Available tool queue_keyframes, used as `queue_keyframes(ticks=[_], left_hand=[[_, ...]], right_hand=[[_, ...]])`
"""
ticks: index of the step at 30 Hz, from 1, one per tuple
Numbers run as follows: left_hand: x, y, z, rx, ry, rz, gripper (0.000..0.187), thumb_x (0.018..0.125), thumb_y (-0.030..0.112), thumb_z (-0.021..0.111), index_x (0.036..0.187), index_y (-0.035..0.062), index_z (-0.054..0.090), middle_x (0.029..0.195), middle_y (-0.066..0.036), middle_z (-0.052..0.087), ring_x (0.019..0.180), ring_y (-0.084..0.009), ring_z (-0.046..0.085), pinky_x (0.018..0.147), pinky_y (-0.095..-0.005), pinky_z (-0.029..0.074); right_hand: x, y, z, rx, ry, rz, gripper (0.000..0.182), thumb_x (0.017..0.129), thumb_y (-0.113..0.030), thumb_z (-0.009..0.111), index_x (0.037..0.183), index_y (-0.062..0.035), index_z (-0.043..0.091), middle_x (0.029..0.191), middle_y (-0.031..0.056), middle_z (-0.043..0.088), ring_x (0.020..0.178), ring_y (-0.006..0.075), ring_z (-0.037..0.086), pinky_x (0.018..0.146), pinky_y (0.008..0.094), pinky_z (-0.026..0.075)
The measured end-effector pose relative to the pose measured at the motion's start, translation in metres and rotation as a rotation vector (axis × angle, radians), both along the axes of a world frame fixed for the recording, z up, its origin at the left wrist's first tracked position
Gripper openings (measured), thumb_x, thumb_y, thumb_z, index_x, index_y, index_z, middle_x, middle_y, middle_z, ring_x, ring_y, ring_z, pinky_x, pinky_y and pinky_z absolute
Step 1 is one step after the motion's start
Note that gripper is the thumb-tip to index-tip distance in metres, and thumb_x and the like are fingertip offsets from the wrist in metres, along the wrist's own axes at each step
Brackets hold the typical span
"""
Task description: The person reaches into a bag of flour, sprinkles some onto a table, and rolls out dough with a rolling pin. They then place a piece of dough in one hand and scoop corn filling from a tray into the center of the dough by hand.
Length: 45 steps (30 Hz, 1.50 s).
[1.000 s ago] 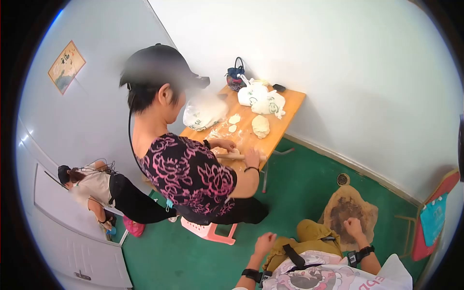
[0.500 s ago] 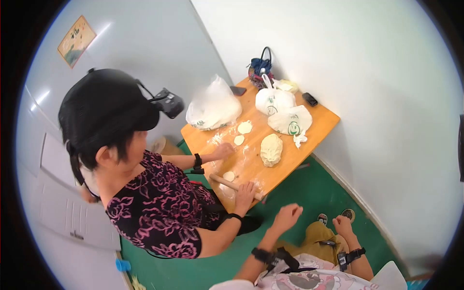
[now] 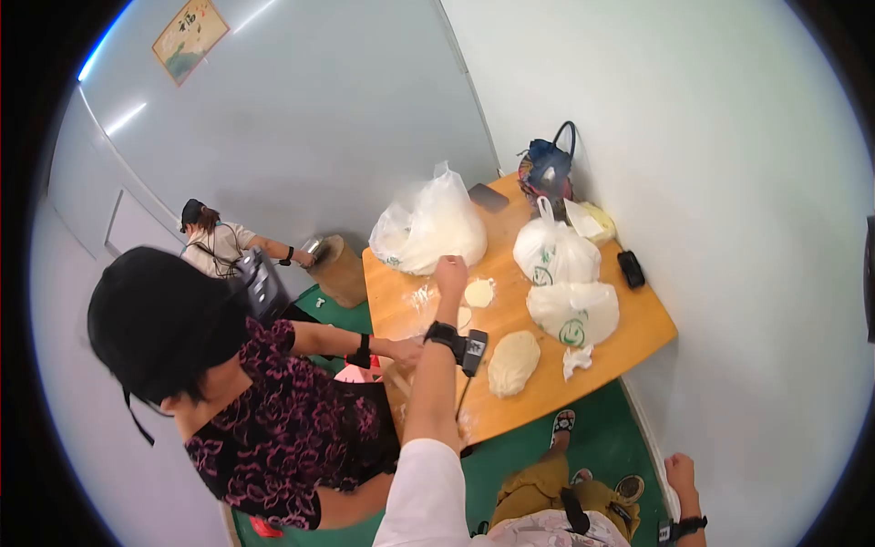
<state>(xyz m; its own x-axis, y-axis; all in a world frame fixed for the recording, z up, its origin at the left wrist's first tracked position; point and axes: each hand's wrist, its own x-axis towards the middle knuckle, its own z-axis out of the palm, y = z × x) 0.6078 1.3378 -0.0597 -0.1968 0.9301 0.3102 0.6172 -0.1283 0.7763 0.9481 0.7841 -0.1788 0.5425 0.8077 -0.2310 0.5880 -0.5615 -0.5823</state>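
My left hand (image 3: 451, 273), its fingers closed, is stretched over the wooden table (image 3: 629, 342), at the lower edge of a big clear plastic bag (image 3: 433, 223) with white contents. Whether it holds anything is hidden. Just to its right lies a flat dough round (image 3: 479, 293), with another partly behind my forearm. A large lump of dough (image 3: 514, 363) rests right of my wrist. My right hand (image 3: 680, 472) is low at the right, away from the table, in a loose fist with nothing visible in it.
A person in a patterned top (image 3: 283, 419) stands left, one hand (image 3: 401, 351) over the table. Two white bags (image 3: 572, 314), a black object (image 3: 631, 269), a phone (image 3: 488, 197) and a handbag (image 3: 547, 171) are on the table. Another person (image 3: 219, 242) is behind, near a round bin (image 3: 342, 273).
My left hand has moved forward from in front of the table to over it, beside the big bag. My right hand is lower and further right in view. The view has shifted, showing the second person.
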Motion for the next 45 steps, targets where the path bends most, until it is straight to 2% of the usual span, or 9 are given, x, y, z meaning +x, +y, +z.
queue_keyframes(ticks=[6,8,11,15,25,31,37,44,45], left_hand=[[-0.058,0.146,-0.029,0.047,0.346,0.221,0.029,0.081,0.024,0.05,0.093,-0.0011,0.061,0.085,-0.023,0.061,0.081,-0.0408,0.058,0.072,-0.0467,0.046],[-0.049,0.141,-0.008,0.112,-0.002,0.196,0.026,0.083,0.02,0.047,0.087,-0.0012,0.062,0.077,-0.017,0.064,0.065,-0.0338,0.06,0.059,-0.0416,0.047],[-0.022,0.089,0.019,-0.077,-0.661,-0.042,0.021,0.085,0.017,0.05,0.082,-0.0002,0.062,0.069,-0.006,0.061,0.061,-0.0131,0.057,0.05,-0.0273,0.042],[0.009,-0.012,-0.084,-0.156,-0.404,-0.081,0.024,0.085,0.018,0.053,0.072,-0.0011,0.06,0.061,-0.008,0.059,0.058,-0.0131,0.054,0.057,-0.0291,0.043],[-0.022,-0.175,-0.104,-0.24,-0.135,0.322,0.018,0.085,0.016,0.054,0.086,-0.0008,0.061,0.072,-0.015,0.062,0.064,-0.0237,0.06,0.058,-0.0338,0.045],[-0.079,-0.023,-0.04,0.024,-0.143,0.311,0.024,0.087,0.019,0.052,0.086,-0.0032,0.06,0.069,-0.016,0.06,0.065,-0.0246,0.058,0.061,-0.0349,0.045],[-0.11,0.176,-0.006,0.334,0.313,0.22,0.029,0.088,0.022,0.044,0.093,-0.001,0.061,0.08,-0.021,0.061,0.08,-0.0371,0.057,0.073,-0.0439,0.045],[-0.107,0.282,-0.075,-0.326,0.325,-0.062,0.033,0.085,0.024,0.04,0.09,0.0003,0.062,0.089,-0.026,0.06,0.085,-0.041,0.058,0.079,-0.0458,0.045],[-0.114,0.299,-0.103,-0.455,0.56,-0.235,0.031,0.084,0.02,0.041,0.092,-0.0022,0.061,0.091,-0.027,0.06,0.088,-0.0399,0.058,0.079,-0.0446,0.046]], right_hand=[[0.033,-0.007,-0.026,-0.169,-0.053,-0.026,0.02,0.072,-0.013,0.056,0.061,0.0036,0.052,0.059,0.0221,0.055,0.057,0.0377,0.055,0.055,0.0423,0.045],[0.039,-0.003,-0.021,-0.194,0.069,-0.107,0.02,0.074,-0.012,0.055,0.061,0.0034,0.053,0.058,0.021,0.055,0.057,0.0347,0.057,0.055,0.0387,0.046],[0.05,0.024,-0.005,-0.246,0.23,-0.209,0.021,0.075,-0.012,0.055,0.06,0.0032,0.052,0.056,0.0189,0.053,0.053,0.0306,0.056,0.052,0.0369,0.044],[0.067,0.073,-0.01,-0.233,0.048,0.098,0.022,0.075,-0.011,0.055,0.059,0.0033,0.049,0.054,0.0181,0.051,0.05,0.0283,0.053,0.05,0.0367,0.041],[0.049,0.238,0.04,-0.178,0.125,0.501,0.022,0.079,-0.015,0.057,0.069,0.0036,0.053,0.062,0.019,0.055,0.057,0.0327,0.054,0.055,0.0378,0.042],[0.039,0.252,0.049,-0.164,0.187,0.483,0.022,0.078,-0.019,0.059,0.071,0.0019,0.057,0.065,0.0193,0.057,0.061,0.0336,0.057,0.057,0.0385,0.044],[0.042,0.241,0.048,-0.24,0.087,0.426,0.021,0.076,-0.019,0.059,0.068,-0.0004,0.056,0.064,0.0186,0.055,0.062,0.0373,0.055,0.056,0.0432,0.043],[0.03,0.22,0.067,-0.249,0.067,0.354,0.024,0.084,-0.021,0.052,0.072,0.0003,0.052,0.073,0.026,0.054,0.07,0.0441,0.052,0.062,0.0461,0.042],[0.029,0.22,0.066,-0.251,0.071,0.351,0.024,0.084,-0.021,0.052,0.072,0.0003,0.052,0.073,0.026,0.054,0.07,0.0441,0.052,0.062,0.0461,0.042]])
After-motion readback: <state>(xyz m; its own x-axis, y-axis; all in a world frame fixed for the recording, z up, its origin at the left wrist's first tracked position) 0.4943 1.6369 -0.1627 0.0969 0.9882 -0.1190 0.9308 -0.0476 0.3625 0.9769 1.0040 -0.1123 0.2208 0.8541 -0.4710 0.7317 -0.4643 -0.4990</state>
